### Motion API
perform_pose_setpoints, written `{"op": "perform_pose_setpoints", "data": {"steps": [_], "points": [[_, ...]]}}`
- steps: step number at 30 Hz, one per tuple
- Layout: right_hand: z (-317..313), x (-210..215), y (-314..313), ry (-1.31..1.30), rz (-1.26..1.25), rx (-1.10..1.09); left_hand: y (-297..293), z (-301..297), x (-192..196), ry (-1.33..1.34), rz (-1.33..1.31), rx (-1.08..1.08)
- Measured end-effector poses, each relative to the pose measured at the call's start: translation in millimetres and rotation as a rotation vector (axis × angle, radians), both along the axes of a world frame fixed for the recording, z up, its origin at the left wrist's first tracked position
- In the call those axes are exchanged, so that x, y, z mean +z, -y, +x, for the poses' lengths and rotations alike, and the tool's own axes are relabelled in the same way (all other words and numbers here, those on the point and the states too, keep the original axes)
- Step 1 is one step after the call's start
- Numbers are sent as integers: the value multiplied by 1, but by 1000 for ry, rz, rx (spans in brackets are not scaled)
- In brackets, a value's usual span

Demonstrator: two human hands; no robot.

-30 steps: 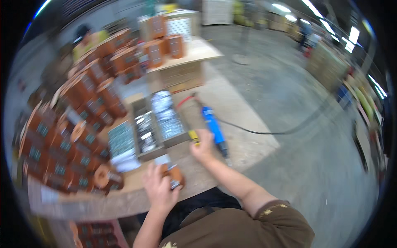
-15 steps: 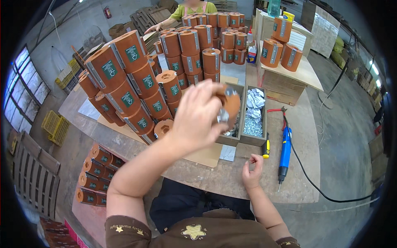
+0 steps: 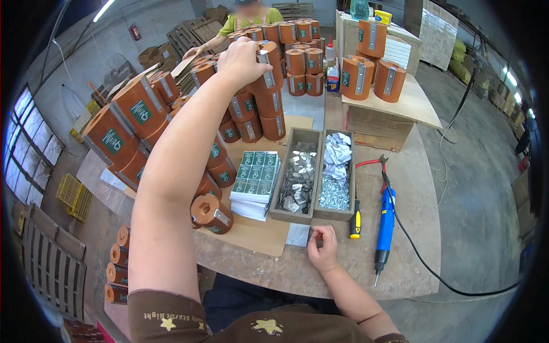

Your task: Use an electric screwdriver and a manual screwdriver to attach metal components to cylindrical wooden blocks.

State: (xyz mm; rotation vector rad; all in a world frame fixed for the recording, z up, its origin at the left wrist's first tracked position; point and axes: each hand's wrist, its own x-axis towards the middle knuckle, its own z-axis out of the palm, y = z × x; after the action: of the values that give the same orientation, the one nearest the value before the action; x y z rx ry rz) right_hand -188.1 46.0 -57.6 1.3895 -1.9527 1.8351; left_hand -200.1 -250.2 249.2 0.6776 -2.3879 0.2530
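Note:
My left hand (image 3: 239,62) reaches far across the table and is closed around a brown cylinder (image 3: 267,77) with a metal strip, at the top of a stack. Tall stacks of like brown cylinders (image 3: 246,117), many with green labels, stand around it. A single cylinder (image 3: 213,212) with a hole in its end stands nearer, beside a pile of green-printed label sheets (image 3: 255,174). My right hand (image 3: 322,248) rests at the table's front part, fingers curled in, nothing visible in them. Close to it lie a small white sheet (image 3: 297,234) and a yellow-and-black screwdriver (image 3: 355,223).
Two wooden boxes hold dark metal plates (image 3: 297,177) and screws (image 3: 334,193) with crumpled wrap. Red-handled pliers (image 3: 382,162) and a corded blue electric screwdriver (image 3: 385,228) lie on the right. Several cylinders stand on a wooden shelf (image 3: 380,117). Another person (image 3: 251,17) is behind the stacks.
My left hand has moved up and away to the far stack with the cylinder. The label pile and plate box behind it now show. My right hand stays curled on the table.

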Motion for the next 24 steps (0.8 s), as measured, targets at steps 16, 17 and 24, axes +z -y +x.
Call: {"op": "perform_pose_setpoints", "data": {"steps": [16,17,24], "points": [[-11,-2,2,123,61,-4,72,-75,-33,128,103,222],[-11,-2,1,128,63,-5,72,-76,-33,140,148,237],[-8,0,2,183,81,5,82,-72,-37,79,137,198]]}}
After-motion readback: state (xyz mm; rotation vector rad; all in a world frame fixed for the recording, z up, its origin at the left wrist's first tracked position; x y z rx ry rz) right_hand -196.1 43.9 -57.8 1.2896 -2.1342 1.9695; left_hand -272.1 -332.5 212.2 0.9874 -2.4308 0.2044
